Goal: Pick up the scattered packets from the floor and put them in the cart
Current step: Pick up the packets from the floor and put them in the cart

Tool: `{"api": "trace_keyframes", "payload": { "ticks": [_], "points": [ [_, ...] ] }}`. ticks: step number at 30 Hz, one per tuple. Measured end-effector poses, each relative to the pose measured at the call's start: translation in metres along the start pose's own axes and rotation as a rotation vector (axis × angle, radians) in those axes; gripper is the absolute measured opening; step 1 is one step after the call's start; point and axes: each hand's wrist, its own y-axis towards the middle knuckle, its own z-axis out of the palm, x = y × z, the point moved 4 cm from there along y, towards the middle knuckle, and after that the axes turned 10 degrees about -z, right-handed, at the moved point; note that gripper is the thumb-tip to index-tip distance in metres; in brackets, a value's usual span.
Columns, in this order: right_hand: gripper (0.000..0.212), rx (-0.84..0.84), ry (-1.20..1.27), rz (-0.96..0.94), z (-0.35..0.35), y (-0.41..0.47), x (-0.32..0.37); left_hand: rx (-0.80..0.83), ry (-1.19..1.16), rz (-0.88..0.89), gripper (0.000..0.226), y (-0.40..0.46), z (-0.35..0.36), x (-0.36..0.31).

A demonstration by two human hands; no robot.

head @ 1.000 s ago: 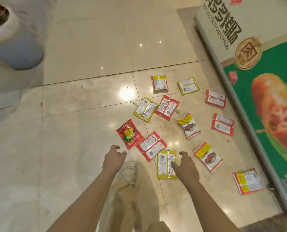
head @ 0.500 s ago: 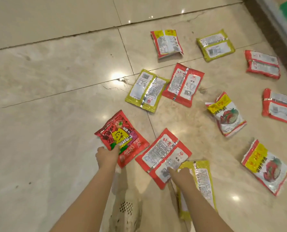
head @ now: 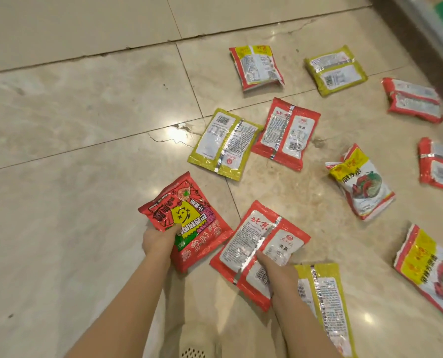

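Observation:
Several noodle packets lie scattered on the marble floor. My left hand (head: 158,241) grips the near corner of a red packet with a yellow cartoon print (head: 189,223). My right hand (head: 277,270) pinches the near edge of a red-and-white packet (head: 261,241) that lies face down. A yellow packet (head: 321,306) lies under my right forearm. Farther off are a yellow packet (head: 225,143), a red one (head: 286,133), and a tomato-print packet (head: 362,184). No cart is in view.
More packets lie at the back (head: 256,65), back right (head: 335,69) and along the right edge (head: 413,103). A display cabinet base (head: 422,19) runs along the top right. My shoe (head: 194,342) is at the bottom. Open floor lies to the left.
The view has dropped closer to the floor. Both hands reached down from above the packets; the left now grips the cartoon packet and the right pinches the red-and-white one.

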Motion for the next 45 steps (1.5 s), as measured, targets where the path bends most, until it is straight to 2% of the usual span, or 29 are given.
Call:
{"api": "trace_keyframes", "payload": {
  "ticks": [1,3,5,7,10,15,18,23,26,32,37,45],
  "points": [
    [0.023,0.005,-0.013,-0.048,-0.003,0.000,0.007,0.044,-0.035,-0.022,0.036,-0.002,0.000,-0.001],
    [0.028,0.022,-0.032,-0.146,-0.008,-0.001,0.020,0.126,-0.103,-0.053,0.033,-0.006,0.005,-0.001],
    [0.036,0.007,-0.122,-0.217,-0.013,-0.002,0.032,0.166,-0.189,-0.062,0.054,-0.011,0.015,-0.004],
    [0.040,-0.007,-0.223,-0.254,-0.017,-0.004,0.036,0.107,-0.181,-0.082,0.083,-0.014,0.027,-0.007],
    [0.042,-0.009,-0.325,-0.280,-0.018,-0.007,0.040,-0.015,-0.040,-0.091,0.093,-0.025,0.038,-0.014],
    [0.040,0.020,-0.406,-0.314,-0.020,-0.006,0.049,-0.056,-0.057,-0.030,0.073,-0.022,0.044,-0.015],
    [0.036,0.017,-0.421,-0.332,-0.023,-0.005,0.052,0.065,-0.145,0.025,0.043,-0.016,0.045,-0.013],
    [0.033,0.003,-0.465,-0.392,-0.029,-0.006,0.063,0.320,-0.290,-0.016,0.035,-0.029,0.050,-0.010],
    [0.034,0.018,-0.539,-0.448,-0.027,-0.007,0.072,0.398,-0.320,-0.022,0.017,-0.035,0.046,-0.011],
    [0.036,-0.010,-0.541,-0.522,-0.023,-0.016,0.093,0.405,-0.367,0.127,0.023,-0.053,0.032,-0.030],
    [0.029,-0.037,-0.479,-0.591,-0.035,-0.053,0.144,0.417,-0.416,0.198,0.025,-0.108,0.001,-0.063],
    [0.033,0.009,-0.451,-0.688,-0.089,-0.232,0.287,0.389,-0.424,0.208,0.022,-0.294,-0.133,-0.141]
  ]
}}
